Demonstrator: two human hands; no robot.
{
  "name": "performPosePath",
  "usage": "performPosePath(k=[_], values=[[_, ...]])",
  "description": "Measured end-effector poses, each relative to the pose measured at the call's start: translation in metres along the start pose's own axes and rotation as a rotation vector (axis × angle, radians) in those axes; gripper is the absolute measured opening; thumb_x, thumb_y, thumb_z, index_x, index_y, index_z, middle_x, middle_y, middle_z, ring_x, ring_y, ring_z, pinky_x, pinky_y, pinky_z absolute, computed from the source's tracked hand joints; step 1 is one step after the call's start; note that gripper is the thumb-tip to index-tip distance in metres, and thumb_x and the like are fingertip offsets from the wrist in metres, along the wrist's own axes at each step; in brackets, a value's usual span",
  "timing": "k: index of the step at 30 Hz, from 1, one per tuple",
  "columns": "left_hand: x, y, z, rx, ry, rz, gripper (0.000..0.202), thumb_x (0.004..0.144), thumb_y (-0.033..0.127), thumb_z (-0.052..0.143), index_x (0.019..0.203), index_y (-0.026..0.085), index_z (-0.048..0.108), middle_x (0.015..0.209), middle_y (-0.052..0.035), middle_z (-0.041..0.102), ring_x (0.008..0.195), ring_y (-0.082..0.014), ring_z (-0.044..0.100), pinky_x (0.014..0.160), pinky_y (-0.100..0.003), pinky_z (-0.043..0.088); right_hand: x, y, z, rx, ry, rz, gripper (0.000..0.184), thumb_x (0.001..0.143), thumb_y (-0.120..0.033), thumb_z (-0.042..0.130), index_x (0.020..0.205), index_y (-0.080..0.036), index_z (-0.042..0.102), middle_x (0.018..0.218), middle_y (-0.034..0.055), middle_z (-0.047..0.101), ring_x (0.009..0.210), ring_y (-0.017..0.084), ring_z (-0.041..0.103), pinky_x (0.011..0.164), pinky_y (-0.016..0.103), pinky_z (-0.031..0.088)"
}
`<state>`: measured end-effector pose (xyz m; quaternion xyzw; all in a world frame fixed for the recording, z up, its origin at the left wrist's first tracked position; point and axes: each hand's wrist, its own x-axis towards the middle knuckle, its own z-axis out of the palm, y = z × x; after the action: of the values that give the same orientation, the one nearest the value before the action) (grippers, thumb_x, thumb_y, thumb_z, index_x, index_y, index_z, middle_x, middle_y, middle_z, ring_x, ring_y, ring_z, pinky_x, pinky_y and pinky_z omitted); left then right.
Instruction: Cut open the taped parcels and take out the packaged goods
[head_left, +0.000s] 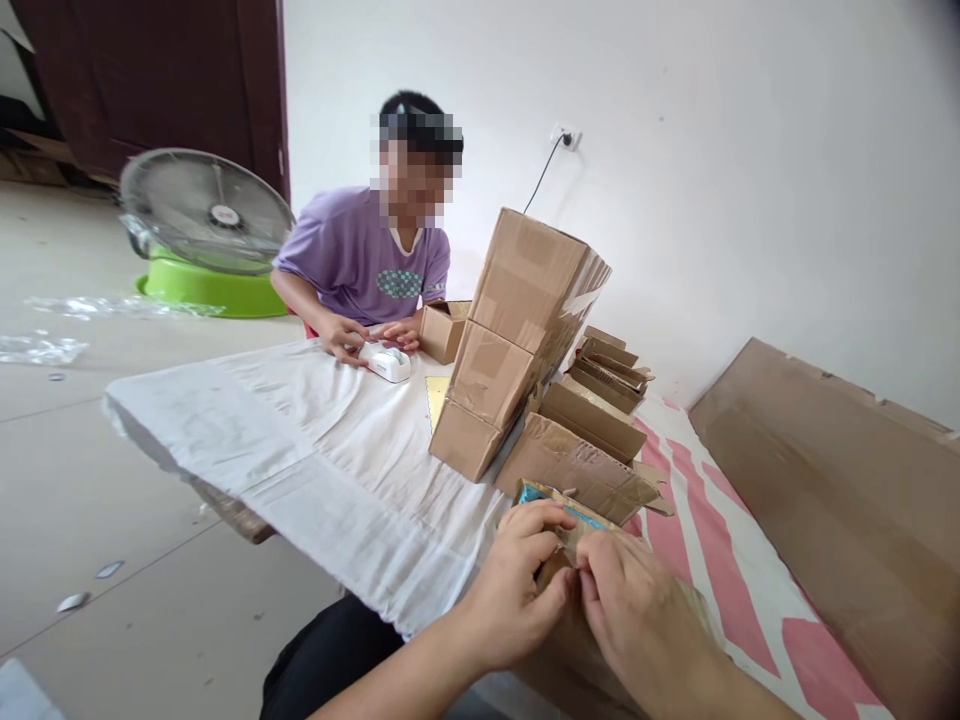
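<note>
My left hand (517, 580) and my right hand (637, 600) are close together at the near edge of the table. Both have curled fingers, pinching at something between them that I cannot make out. Just beyond the fingertips shows a brown piece with a bright blue strip (533, 493), mostly covered by my hands. Brown cardboard lies under them, its shape largely hidden. Directly past it stands an open cardboard box (574, 460) with raised flaps.
A tall stack of cardboard boxes (487, 370) stands on the white cloth (360, 480). Across the table, a person in a purple shirt (352, 250) handles a white device (386, 362) beside a small box (442, 332). A large cardboard panel (825, 500) rises at right.
</note>
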<state>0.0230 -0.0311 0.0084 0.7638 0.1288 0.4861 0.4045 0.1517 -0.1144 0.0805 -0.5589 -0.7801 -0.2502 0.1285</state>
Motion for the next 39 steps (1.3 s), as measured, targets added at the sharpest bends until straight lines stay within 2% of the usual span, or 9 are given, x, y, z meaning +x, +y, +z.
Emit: performPosePath(k=[8, 16, 19, 23, 27, 30, 35, 39], values=[[0.0, 0.003, -0.003, 0.016, 0.013, 0.024, 0.012, 0.08, 0.015, 0.052, 0.082, 0.018, 0.063, 0.114, -0.0095, 0.064, 0.118, -0.0262, 0.054, 0.104, -0.047, 0.042, 0.004, 0.011, 0.004, 0.129, -0.074, 0.007, 0.022, 0.082, -0.003, 0.037, 0.084, -0.024, 0.038, 0.067, -0.0016, 0.057, 0.058, 0.017, 0.06, 0.052, 0.028, 0.043], [-0.001, -0.001, -0.003, 0.034, -0.017, 0.003, 0.018, 0.083, 0.017, 0.054, 0.098, 0.018, 0.064, 0.115, -0.0096, 0.064, 0.121, -0.0272, 0.052, 0.106, -0.049, 0.04, 0.0, 0.018, 0.008, 0.153, 0.02, 0.012, 0.02, 0.083, -0.005, 0.036, 0.087, -0.024, 0.039, 0.07, -0.0015, 0.055, 0.06, 0.015, 0.06, 0.052, 0.025, 0.045], [-0.001, -0.003, -0.003, 0.034, -0.032, -0.009, 0.016, 0.085, 0.019, 0.054, 0.097, 0.019, 0.064, 0.117, -0.0097, 0.063, 0.122, -0.028, 0.051, 0.107, -0.051, 0.039, -0.003, 0.02, 0.01, 0.19, 0.055, 0.049, 0.02, 0.082, -0.005, 0.039, 0.088, -0.023, 0.04, 0.071, -0.0015, 0.056, 0.061, 0.014, 0.06, 0.054, 0.025, 0.047], [-0.002, -0.005, -0.003, 0.034, -0.033, -0.002, 0.012, 0.086, 0.019, 0.053, 0.093, 0.019, 0.063, 0.118, -0.0102, 0.062, 0.123, -0.0284, 0.051, 0.106, -0.051, 0.04, -0.008, 0.022, 0.004, 0.271, 0.09, 0.086, 0.02, 0.083, -0.005, 0.042, 0.092, -0.022, 0.043, 0.076, -0.0006, 0.058, 0.066, 0.014, 0.062, 0.061, 0.025, 0.05], [-0.002, -0.006, -0.003, 0.039, -0.036, -0.002, 0.016, 0.087, 0.02, 0.053, 0.1, 0.019, 0.062, 0.118, -0.0106, 0.062, 0.124, -0.0287, 0.05, 0.106, -0.052, 0.04, -0.013, 0.02, -0.004, 0.325, 0.082, 0.112, 0.023, 0.083, -0.005, 0.044, 0.099, -0.022, 0.046, 0.087, 0.0025, 0.062, 0.079, 0.016, 0.064, 0.07, 0.029, 0.052], [-0.002, -0.006, -0.002, 0.045, -0.025, 0.009, 0.018, 0.087, 0.02, 0.054, 0.103, 0.02, 0.062, 0.117, -0.0103, 0.063, 0.124, -0.0286, 0.051, 0.106, -0.051, 0.041, -0.015, 0.017, -0.003, 0.303, 0.067, 0.073, 0.02, 0.086, -0.007, 0.048, 0.1, -0.021, 0.047, 0.09, 0.0036, 0.063, 0.082, 0.019, 0.063, 0.072, 0.032, 0.052], [-0.002, -0.006, -0.002, 0.069, -0.004, 0.032, 0.021, 0.088, 0.021, 0.053, 0.107, 0.02, 0.062, 0.117, -0.0103, 0.064, 0.123, -0.0285, 0.053, 0.105, -0.05, 0.043, -0.012, 0.015, 0.005, 0.212, 0.131, 0.01, 0.016, 0.09, -0.005, 0.047, 0.092, -0.021, 0.047, 0.078, 0.0012, 0.061, 0.071, 0.017, 0.059, 0.066, 0.031, 0.05], [0.0, -0.004, -0.005, 0.126, -0.016, 0.027, 0.019, 0.09, 0.024, 0.052, 0.104, 0.02, 0.064, 0.117, -0.0106, 0.065, 0.122, -0.029, 0.055, 0.103, -0.049, 0.046, -0.013, 0.022, -0.003, 0.237, 0.24, 0.125, 0.017, 0.09, -0.007, 0.05, 0.096, -0.022, 0.048, 0.084, 0.0016, 0.064, 0.077, 0.016, 0.064, 0.071, 0.029, 0.052]])
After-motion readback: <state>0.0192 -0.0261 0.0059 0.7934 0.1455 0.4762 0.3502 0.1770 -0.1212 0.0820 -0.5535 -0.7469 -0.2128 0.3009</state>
